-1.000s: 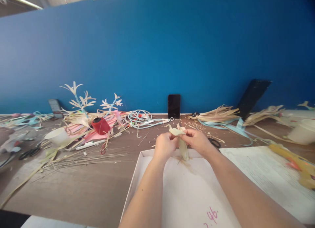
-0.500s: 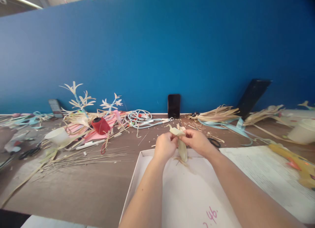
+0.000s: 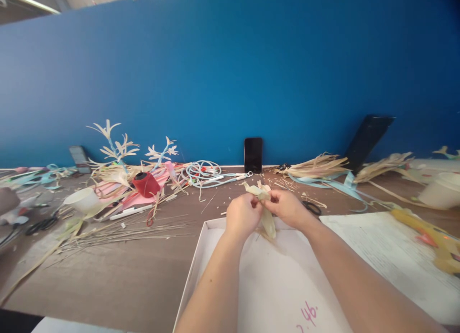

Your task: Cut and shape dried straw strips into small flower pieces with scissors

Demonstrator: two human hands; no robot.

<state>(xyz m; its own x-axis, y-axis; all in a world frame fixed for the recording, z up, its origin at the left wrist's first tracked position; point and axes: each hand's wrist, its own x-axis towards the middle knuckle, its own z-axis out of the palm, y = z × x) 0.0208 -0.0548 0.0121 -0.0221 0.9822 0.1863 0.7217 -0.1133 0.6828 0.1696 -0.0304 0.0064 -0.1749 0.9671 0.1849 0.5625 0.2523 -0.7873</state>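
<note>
A pale, yellowish-green strip like corn husk (image 3: pixel 268 222) is pinched between both hands over the far edge of a shallow white box lid (image 3: pixel 280 280). My left hand (image 3: pixel 243 213) is closed on the husk from the left, its fingertips curled inward. From the right, my right hand (image 3: pixel 290 207) grips the same husk between thumb and fingers. Ragged ends of the husk stick up above the fingers, and a wider part hangs below them. The fingertips partly hide the middle of the strip.
Behind the hands a phone (image 3: pixel 253 155) leans on the blue partition (image 3: pixel 230 74). To the left are a red spool (image 3: pixel 146 184), husk flowers (image 3: pixel 120 148), a white cup (image 3: pixel 82 200) and thin stalks (image 3: pixel 125 237). Rightward lie dried husks (image 3: pixel 316 166), black scissors (image 3: pixel 312 207) and a printed sheet (image 3: pixel 388 261).
My fingers have shifted slightly on the husk, and its upper end looks more spread. The lower part now hangs a little more to the right. My left hand has turned slightly.
</note>
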